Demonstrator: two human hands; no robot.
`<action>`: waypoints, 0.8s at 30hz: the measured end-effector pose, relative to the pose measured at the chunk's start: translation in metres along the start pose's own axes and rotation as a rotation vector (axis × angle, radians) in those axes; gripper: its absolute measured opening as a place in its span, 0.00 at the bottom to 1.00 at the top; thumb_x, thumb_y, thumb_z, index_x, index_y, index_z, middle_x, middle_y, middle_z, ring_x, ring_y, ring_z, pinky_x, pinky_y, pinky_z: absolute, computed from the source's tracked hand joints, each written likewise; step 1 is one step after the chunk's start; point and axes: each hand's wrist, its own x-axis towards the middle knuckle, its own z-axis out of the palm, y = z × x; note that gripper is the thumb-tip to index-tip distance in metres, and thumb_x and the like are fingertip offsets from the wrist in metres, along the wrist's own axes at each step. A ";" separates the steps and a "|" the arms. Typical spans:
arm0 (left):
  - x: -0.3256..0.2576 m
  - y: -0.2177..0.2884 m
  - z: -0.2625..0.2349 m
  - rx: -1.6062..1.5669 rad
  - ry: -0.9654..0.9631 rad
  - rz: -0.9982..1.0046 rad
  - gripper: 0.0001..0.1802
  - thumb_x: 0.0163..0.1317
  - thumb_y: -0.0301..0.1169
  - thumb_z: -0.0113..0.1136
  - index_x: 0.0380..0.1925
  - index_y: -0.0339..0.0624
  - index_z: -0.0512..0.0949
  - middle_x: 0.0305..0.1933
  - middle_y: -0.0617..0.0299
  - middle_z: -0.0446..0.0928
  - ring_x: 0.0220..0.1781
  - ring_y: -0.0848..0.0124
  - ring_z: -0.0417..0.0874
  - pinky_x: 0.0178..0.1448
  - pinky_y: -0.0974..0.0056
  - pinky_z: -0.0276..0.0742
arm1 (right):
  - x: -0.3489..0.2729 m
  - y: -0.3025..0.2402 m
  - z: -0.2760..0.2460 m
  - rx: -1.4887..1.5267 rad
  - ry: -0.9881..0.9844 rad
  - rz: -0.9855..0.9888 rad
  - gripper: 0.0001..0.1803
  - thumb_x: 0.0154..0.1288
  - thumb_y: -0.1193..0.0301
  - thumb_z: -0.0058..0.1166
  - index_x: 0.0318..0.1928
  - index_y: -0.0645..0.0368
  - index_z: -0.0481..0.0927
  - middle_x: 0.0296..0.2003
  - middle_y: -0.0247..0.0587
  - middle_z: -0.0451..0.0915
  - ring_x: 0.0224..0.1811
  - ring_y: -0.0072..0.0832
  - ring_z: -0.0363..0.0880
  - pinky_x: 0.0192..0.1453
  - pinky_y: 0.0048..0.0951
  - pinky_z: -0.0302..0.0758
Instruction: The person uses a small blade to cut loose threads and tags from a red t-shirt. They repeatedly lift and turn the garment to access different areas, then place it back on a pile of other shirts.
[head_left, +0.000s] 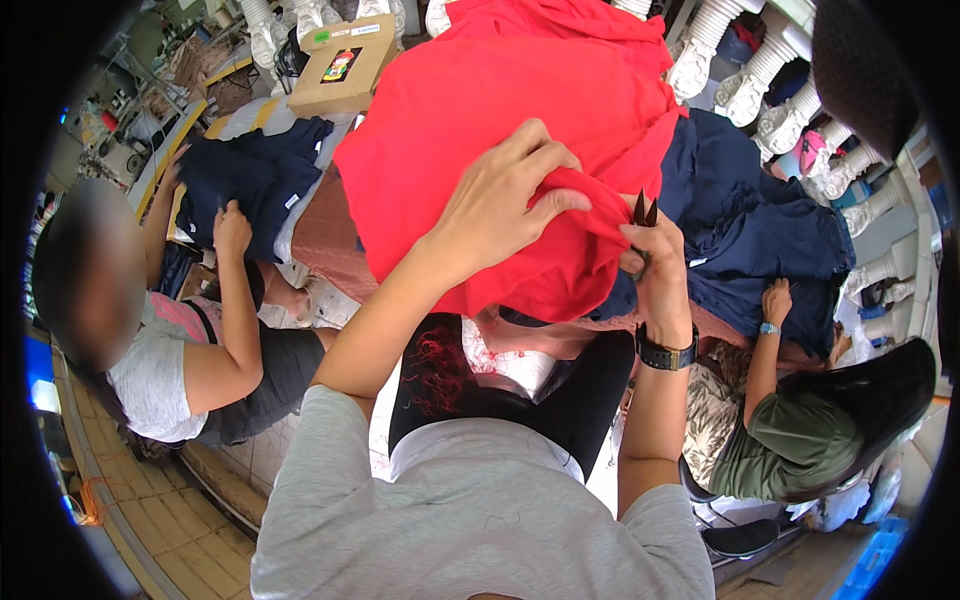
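A large piece of red fabric point(450, 110) spreads over the table in front of me and hangs down its near edge. My left hand point(505, 200) pinches a raised fold of it between thumb and fingers. On the right, my right hand point(655, 255) is closed around small dark thread snips point(645, 212), their two pointed blades upward and slightly apart. The fingertips of that hand also touch the edge of the red fold. Most of the snips' body is hidden in the palm. Red thread scraps point(437, 375) lie on my dark trouser leg.
Navy garments point(745, 215) are heaped right of the red cloth. A cardboard box point(345, 65) stands at the back left. One co-worker point(215, 350) at left handles a navy garment point(250, 180); another point(820, 430) works at right. White ornate columns point(700, 50) line the far side.
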 end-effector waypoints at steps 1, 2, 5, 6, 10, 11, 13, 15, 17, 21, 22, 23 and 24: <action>-0.002 0.000 -0.006 0.165 0.037 0.011 0.09 0.56 0.25 0.68 0.37 0.40 0.81 0.37 0.57 0.74 0.40 0.56 0.81 0.44 0.57 0.78 | 0.001 -0.003 0.002 -0.132 0.082 -0.137 0.07 0.64 0.75 0.56 0.42 0.61 0.81 0.29 0.20 0.70 0.26 0.10 0.58 0.29 0.17 0.56; -0.005 -0.002 -0.013 0.331 0.074 0.021 0.09 0.55 0.25 0.69 0.37 0.41 0.81 0.37 0.57 0.74 0.40 0.56 0.82 0.44 0.56 0.78 | 0.004 -0.006 0.003 -0.263 0.163 -0.274 0.06 0.63 0.77 0.57 0.40 0.60 0.81 0.29 0.20 0.71 0.27 0.10 0.60 0.30 0.17 0.57; -0.009 -0.025 -0.045 0.540 0.125 -0.165 0.09 0.52 0.28 0.70 0.34 0.44 0.82 0.40 0.58 0.75 0.44 0.54 0.81 0.47 0.52 0.78 | 0.014 -0.029 -0.003 -0.387 0.345 -0.626 0.07 0.58 0.82 0.62 0.35 0.58 0.80 0.31 0.23 0.76 0.29 0.11 0.65 0.33 0.16 0.60; -0.011 -0.035 -0.054 0.557 0.171 -0.188 0.09 0.54 0.27 0.68 0.37 0.44 0.82 0.40 0.58 0.77 0.41 0.55 0.82 0.46 0.54 0.79 | 0.019 -0.039 -0.010 -0.485 0.456 -0.657 0.06 0.58 0.83 0.61 0.33 0.59 0.80 0.32 0.26 0.78 0.30 0.12 0.67 0.35 0.17 0.63; 0.004 -0.063 -0.089 0.274 0.275 -0.334 0.08 0.67 0.29 0.62 0.42 0.37 0.83 0.40 0.61 0.85 0.38 0.70 0.85 0.45 0.66 0.79 | 0.047 -0.071 -0.024 -0.914 0.576 -0.836 0.11 0.57 0.77 0.68 0.40 0.64 0.81 0.28 0.29 0.74 0.30 0.15 0.66 0.37 0.19 0.67; 0.008 -0.064 -0.092 0.124 0.280 -0.308 0.09 0.69 0.30 0.61 0.43 0.36 0.82 0.41 0.63 0.85 0.40 0.75 0.84 0.46 0.69 0.78 | 0.050 -0.075 -0.019 -1.018 0.570 -0.818 0.14 0.56 0.75 0.71 0.42 0.64 0.81 0.27 0.29 0.72 0.30 0.15 0.66 0.35 0.19 0.66; 0.020 -0.050 -0.089 0.032 0.312 -0.129 0.10 0.71 0.30 0.60 0.45 0.35 0.81 0.43 0.64 0.84 0.44 0.78 0.82 0.49 0.70 0.77 | 0.048 -0.074 0.025 -0.946 0.335 -0.792 0.27 0.52 0.67 0.78 0.50 0.61 0.80 0.22 0.23 0.63 0.24 0.14 0.60 0.26 0.20 0.58; 0.036 -0.036 -0.076 -0.015 0.284 0.014 0.11 0.69 0.28 0.62 0.49 0.38 0.79 0.43 0.62 0.80 0.43 0.76 0.79 0.51 0.69 0.77 | 0.046 -0.066 0.077 -0.802 0.067 -0.581 0.29 0.52 0.64 0.79 0.52 0.59 0.79 0.21 0.20 0.62 0.22 0.13 0.58 0.26 0.21 0.56; 0.045 -0.010 -0.074 -0.048 0.352 0.145 0.10 0.64 0.26 0.63 0.45 0.39 0.79 0.42 0.53 0.81 0.47 0.58 0.84 0.51 0.59 0.78 | 0.076 -0.047 0.091 -0.569 -0.008 -0.536 0.23 0.57 0.69 0.73 0.50 0.62 0.78 0.22 0.23 0.69 0.24 0.13 0.64 0.30 0.17 0.62; 0.033 -0.012 -0.091 0.308 0.200 0.124 0.11 0.62 0.23 0.64 0.45 0.40 0.79 0.40 0.58 0.78 0.39 0.66 0.80 0.48 0.65 0.77 | 0.114 -0.058 0.086 -0.186 0.146 -0.570 0.10 0.62 0.76 0.64 0.43 0.64 0.80 0.26 0.30 0.79 0.28 0.14 0.73 0.35 0.16 0.69; 0.020 -0.023 -0.089 0.335 0.190 0.048 0.11 0.60 0.22 0.64 0.43 0.41 0.79 0.40 0.58 0.77 0.38 0.64 0.80 0.47 0.64 0.77 | 0.118 -0.071 0.081 -0.164 0.193 -0.635 0.08 0.63 0.76 0.63 0.42 0.64 0.80 0.27 0.31 0.81 0.29 0.14 0.74 0.36 0.17 0.70; 0.008 -0.032 -0.087 0.360 0.181 -0.028 0.12 0.58 0.20 0.64 0.42 0.41 0.79 0.39 0.57 0.77 0.38 0.62 0.80 0.45 0.63 0.77 | 0.125 -0.085 0.075 -0.156 0.243 -0.720 0.07 0.64 0.76 0.62 0.41 0.63 0.81 0.28 0.32 0.82 0.29 0.14 0.76 0.37 0.17 0.71; 0.002 -0.034 -0.084 0.349 0.251 -0.027 0.10 0.55 0.16 0.59 0.38 0.38 0.77 0.39 0.56 0.78 0.38 0.62 0.81 0.45 0.62 0.77 | 0.132 -0.097 0.063 -0.182 0.301 -0.791 0.05 0.64 0.76 0.61 0.40 0.63 0.81 0.28 0.33 0.83 0.30 0.15 0.77 0.37 0.18 0.71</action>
